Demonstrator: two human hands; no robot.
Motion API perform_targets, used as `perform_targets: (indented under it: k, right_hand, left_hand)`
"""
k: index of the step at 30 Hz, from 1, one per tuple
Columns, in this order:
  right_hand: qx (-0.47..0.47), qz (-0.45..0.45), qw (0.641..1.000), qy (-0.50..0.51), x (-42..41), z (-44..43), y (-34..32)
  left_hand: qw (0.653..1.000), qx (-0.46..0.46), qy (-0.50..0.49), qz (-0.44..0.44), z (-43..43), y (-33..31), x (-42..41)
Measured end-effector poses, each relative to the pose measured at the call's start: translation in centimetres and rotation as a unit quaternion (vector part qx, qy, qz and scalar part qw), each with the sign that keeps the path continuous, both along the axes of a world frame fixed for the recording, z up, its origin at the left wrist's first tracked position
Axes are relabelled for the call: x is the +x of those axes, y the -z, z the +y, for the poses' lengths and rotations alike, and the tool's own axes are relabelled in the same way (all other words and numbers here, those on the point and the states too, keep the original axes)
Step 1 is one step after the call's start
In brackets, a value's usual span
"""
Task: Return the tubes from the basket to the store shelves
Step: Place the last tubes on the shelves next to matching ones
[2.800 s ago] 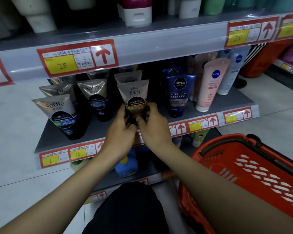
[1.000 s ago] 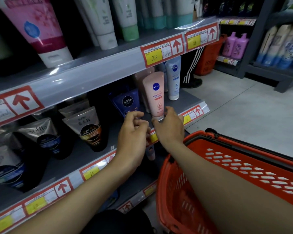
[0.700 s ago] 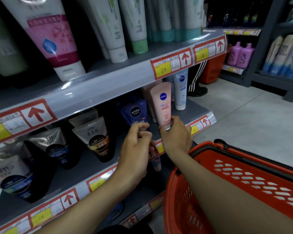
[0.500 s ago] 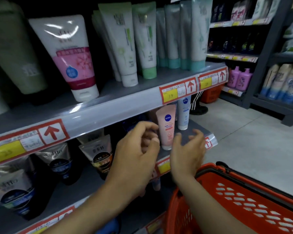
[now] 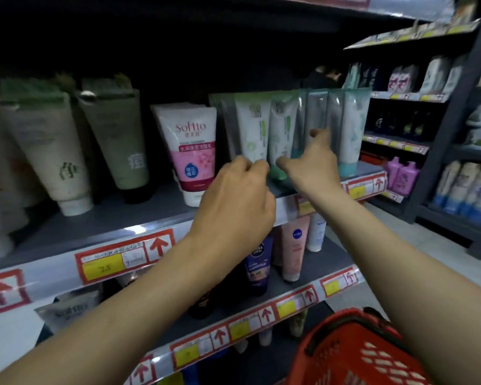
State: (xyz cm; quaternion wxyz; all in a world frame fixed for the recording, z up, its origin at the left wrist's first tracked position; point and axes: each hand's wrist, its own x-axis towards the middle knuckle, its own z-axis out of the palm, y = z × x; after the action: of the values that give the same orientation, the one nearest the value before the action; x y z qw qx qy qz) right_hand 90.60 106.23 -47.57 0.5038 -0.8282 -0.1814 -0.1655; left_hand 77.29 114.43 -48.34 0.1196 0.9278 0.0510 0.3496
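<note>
The grey metal shelf unit (image 5: 117,218) fills the frame from 9 o'clock to 3 o'clock, its front rails carrying red-and-yellow price labels (image 5: 122,259). A second dark shelf unit (image 5: 439,140) stands at 3 o'clock, across the pale floor. The red plastic basket (image 5: 353,348) sits at 5 o'clock, its rim just beside the right forearm; its contents are out of view.

On the upper shelf, cap-down tubes stand in a row. At 10 o'clock are two grey-green tubes (image 5: 114,140). Near centre is a white-and-pink tube marked Softto (image 5: 193,151). At 1 o'clock stands a tight group of white-and-green tubes (image 5: 254,129), with pale teal tubes (image 5: 353,129) just beside them.

On the lower shelf, at 5 o'clock from centre, a dark blue Nivea Men tube (image 5: 258,262) and a pale pink Nivea tube (image 5: 293,248) stand touching.

The left hand (image 5: 233,207) is raised at centre, fingers curled inward and pressed together. Its fingertips (image 5: 257,166) lie at the lower end of the white-and-green tubes; whether they pinch one cannot be told.

The right hand (image 5: 311,165) reaches to 1 o'clock. Its thumb extends toward the left hand and its index finger (image 5: 318,133) points up against the teal tubes. It holds nothing visible.
</note>
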Motion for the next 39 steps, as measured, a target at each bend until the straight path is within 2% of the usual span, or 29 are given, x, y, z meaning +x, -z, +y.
perform_targets:
  k: [4, 10, 14, 20, 23, 26, 28, 32, 36, 39]
  right_hand:
    - [-0.086, 0.024, 0.995, -0.035, 1.4, 0.2, 0.5]
    - [-0.141, 0.0, 0.99, 0.0, 2.3, 1.3, 1.1]
    - [-0.168, -0.006, 0.986, 0.019, 2.9, 1.2, 1.3]
    - [-0.197, -0.002, 0.98, -0.005, 1.9, -0.3, 0.4]
    - [-0.147, -0.08, 0.986, 0.01, 0.6, -2.6, 0.7]
    - [0.002, -0.202, 0.976, 0.085, 0.0, -6.4, 1.6]
    - [0.056, -0.173, 0.975, 0.124, 1.5, -8.6, 2.1]
    - [0.005, -0.058, 0.993, 0.099, 4.8, -9.7, 2.7]
    - [0.011, -0.002, 0.998, 0.062, 6.5, -9.3, 3.2]
    - [-0.01, 0.006, 0.998, 0.061, 7.2, -9.1, 3.5]
  left_hand:
    - [0.999, 0.015, -0.005, 0.032, -0.2, -0.4, 0.9]
    - [0.999, 0.026, -0.018, 0.03, 0.1, -0.1, 2.0]
    - [0.999, 0.031, -0.006, -0.012, 0.1, 0.4, 2.5]
    - [0.998, 0.026, 0.019, -0.06, -0.9, 0.8, 3.6]
    - [0.991, -0.032, 0.052, -0.121, -2.0, 0.5, 4.4]
    - [0.982, -0.114, 0.074, -0.134, -3.6, 0.4, 5.7]
    - [0.983, -0.132, 0.073, -0.103, -4.8, 0.3, 7.2]
    - [0.993, -0.102, 0.055, -0.027, -6.1, 0.2, 10.6]
    - [0.995, -0.091, 0.042, 0.021, -6.9, 0.1, 12.3]
    - [0.992, -0.104, 0.039, 0.058, -7.3, 0.2, 12.8]
